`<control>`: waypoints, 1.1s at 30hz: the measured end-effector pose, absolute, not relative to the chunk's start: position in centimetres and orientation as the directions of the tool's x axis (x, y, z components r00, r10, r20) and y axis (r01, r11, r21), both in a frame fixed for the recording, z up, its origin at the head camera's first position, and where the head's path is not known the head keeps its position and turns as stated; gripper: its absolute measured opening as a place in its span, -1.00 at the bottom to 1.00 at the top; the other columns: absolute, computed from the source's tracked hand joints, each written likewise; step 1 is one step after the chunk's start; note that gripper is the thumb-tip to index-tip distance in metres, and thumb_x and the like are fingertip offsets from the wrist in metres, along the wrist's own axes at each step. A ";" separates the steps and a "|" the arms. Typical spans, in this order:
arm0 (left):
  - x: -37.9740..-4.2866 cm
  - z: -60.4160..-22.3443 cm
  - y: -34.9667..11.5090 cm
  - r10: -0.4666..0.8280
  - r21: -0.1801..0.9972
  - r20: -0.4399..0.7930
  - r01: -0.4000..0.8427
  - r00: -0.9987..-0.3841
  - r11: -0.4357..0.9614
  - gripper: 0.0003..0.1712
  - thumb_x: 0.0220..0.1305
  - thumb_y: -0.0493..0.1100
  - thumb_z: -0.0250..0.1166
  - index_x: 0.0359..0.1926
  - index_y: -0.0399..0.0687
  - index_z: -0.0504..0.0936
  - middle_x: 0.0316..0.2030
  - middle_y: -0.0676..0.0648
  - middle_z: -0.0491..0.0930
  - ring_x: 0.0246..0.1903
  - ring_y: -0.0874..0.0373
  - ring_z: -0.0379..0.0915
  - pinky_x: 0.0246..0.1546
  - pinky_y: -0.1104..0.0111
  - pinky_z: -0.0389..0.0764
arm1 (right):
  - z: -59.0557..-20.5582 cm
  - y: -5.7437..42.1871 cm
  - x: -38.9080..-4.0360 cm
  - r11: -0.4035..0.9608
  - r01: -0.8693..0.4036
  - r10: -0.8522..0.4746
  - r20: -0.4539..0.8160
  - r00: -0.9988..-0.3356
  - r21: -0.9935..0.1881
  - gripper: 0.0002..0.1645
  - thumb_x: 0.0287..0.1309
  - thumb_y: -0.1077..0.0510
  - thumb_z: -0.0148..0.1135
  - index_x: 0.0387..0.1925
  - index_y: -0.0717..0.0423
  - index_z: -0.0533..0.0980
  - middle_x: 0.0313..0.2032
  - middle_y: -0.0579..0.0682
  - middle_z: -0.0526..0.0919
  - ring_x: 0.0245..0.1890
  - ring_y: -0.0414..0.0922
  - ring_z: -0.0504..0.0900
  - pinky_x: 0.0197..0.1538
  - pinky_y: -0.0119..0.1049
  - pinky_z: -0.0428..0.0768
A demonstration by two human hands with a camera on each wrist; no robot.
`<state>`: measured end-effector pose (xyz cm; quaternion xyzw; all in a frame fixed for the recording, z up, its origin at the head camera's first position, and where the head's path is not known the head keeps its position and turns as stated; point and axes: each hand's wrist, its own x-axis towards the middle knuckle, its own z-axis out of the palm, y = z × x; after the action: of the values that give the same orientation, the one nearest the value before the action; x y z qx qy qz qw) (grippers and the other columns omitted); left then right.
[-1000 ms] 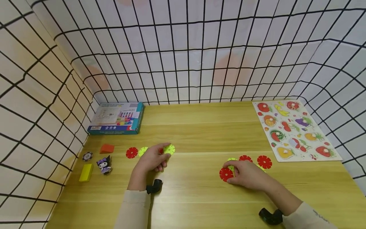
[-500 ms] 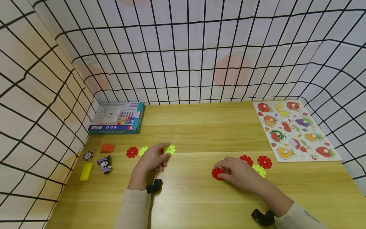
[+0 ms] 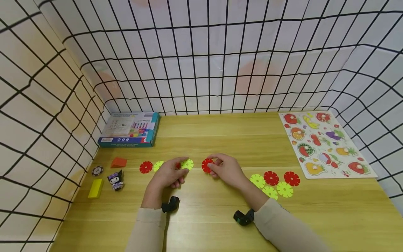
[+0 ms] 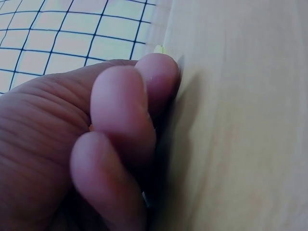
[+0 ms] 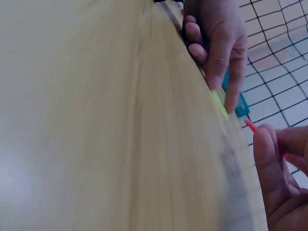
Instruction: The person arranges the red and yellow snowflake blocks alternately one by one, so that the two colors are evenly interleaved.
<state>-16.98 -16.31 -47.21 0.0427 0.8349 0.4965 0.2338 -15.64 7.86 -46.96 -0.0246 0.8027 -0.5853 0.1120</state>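
Note:
My left hand [image 3: 167, 174] rests on the table, its thumb and index finger at the edges of a yellow-green notched interlocking disc [image 3: 188, 164]. That hand partly covers a row with a red disc [image 3: 146, 167] and another yellow-green disc [image 3: 158, 165] on its left; a sliver of red shows between its fingers. Just to the right, my right hand [image 3: 229, 170] pinches a red interlocking disc [image 3: 206, 165] between thumb and fingers. In the right wrist view this red disc [image 5: 250, 125] appears edge-on, raised above the wood and apart from the yellow-green disc [image 5: 220, 106].
Several loose discs [image 3: 271, 178], red and yellow-green, lie right of centre. A fruit-picture board [image 3: 325, 143] is at the back right, a boxed set [image 3: 129, 130] at the back left. A small figurine [image 3: 115, 181], poker chip [image 3: 97, 170], yellow block [image 3: 95, 189] and orange block [image 3: 118, 162] sit left.
My right hand has picked the red disc from the loose group and carried it left, beside the left hand, uncovering the yellow-green discs there. The left hand has stayed in place.

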 end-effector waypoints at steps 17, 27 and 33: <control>-17.0 -47.2 -16.2 0.281 0.832 -0.370 -0.181 -0.886 0.524 -0.42 0.21 -0.06 0.26 0.26 0.26 0.36 -0.66 -0.18 0.55 -0.78 0.02 0.47 -0.72 0.23 0.56 | -47.2 5.1 -18.0 0.626 0.054 -0.174 -0.206 -0.963 -0.778 -0.74 0.12 0.00 0.26 -0.19 -0.04 0.45 -0.77 -0.02 0.52 -0.82 -0.13 0.50 -0.73 -0.34 0.44; -16.9 -47.5 -16.5 0.297 0.844 -0.367 -0.182 -0.882 0.504 -0.41 0.21 -0.06 0.26 0.26 0.29 0.35 -0.65 -0.19 0.55 -0.78 0.01 0.48 -0.72 0.22 0.56 | -47.1 7.5 -17.6 0.451 0.063 -0.259 -0.198 -0.945 -0.890 -0.56 0.16 -0.06 0.21 0.06 -0.06 0.41 -0.65 0.08 0.52 -0.72 0.00 0.54 -0.58 -0.17 0.56; -17.0 -47.3 -16.5 0.319 0.851 -0.358 -0.165 -0.878 0.499 -0.36 0.20 -0.03 0.27 0.29 0.30 0.30 -0.63 -0.18 0.56 -0.77 0.01 0.47 -0.71 0.22 0.56 | -44.8 12.4 -16.5 0.523 0.004 -0.222 -0.141 -0.965 -0.853 -0.54 0.16 -0.10 0.19 0.07 -0.07 0.44 -0.58 0.05 0.45 -0.69 0.01 0.47 -0.61 -0.23 0.45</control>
<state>-16.98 -16.46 -47.35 0.0464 0.8309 0.4983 0.2431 -16.50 12.42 -44.83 -0.0628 0.8647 -0.4845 0.1166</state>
